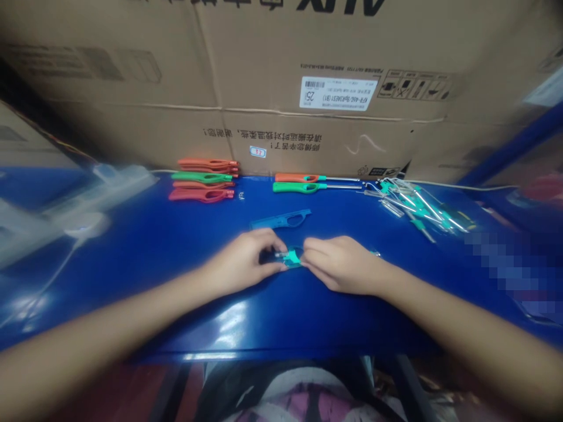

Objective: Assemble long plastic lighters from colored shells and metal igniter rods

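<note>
Your forearms lead to left hand and right hand, both pinching a teal part, seemingly mid-assembly; beyond them, two rod-tipped lighters look finished, with handles leftward and loose rods rightward apparently remaining.

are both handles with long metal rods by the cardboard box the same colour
No, one is an orange handle and the other is a green handle.

A shiny blue table has white light on its near side. Brown cardboard stands up along the far side.
</note>
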The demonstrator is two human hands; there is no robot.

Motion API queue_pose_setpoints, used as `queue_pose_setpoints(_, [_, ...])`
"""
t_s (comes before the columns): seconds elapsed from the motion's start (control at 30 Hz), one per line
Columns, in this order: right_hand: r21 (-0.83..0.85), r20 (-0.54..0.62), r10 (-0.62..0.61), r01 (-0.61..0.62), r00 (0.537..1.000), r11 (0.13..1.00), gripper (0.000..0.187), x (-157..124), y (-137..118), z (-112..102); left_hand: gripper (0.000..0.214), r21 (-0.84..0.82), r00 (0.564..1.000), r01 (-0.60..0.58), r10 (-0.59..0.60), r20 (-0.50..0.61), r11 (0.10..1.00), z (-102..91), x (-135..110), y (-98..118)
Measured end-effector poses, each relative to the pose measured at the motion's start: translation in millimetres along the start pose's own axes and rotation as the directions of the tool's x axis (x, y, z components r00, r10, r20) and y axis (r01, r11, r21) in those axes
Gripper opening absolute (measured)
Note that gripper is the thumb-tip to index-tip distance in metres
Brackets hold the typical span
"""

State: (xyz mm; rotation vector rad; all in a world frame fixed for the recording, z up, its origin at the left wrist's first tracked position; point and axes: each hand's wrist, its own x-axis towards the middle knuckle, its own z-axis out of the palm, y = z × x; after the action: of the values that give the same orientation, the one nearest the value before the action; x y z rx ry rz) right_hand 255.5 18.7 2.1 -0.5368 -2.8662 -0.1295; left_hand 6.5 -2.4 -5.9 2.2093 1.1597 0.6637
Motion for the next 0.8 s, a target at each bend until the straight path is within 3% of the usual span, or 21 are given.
queue_pose_setpoints(0.57, [-0.092, 0.022, -0.086, 0.088, 0.996, 0.992, 0.024, 0.0, -0.2, 2.8, 0.018, -0.014, 1.000, 0.028, -0.028, 0.003, 1.000, 0.5, 1.1, 2.2])
queue_pose_setpoints(0.8, [-0.059, 0.022, -0.050, 0.051, 0.999, 0.997, 0.027, 0.9, -0.6, 1.3, 0.017, 0.003, 1.000, 0.016, -0.016, 0.006, 1.000, 0.4, 0.2, 2.4])
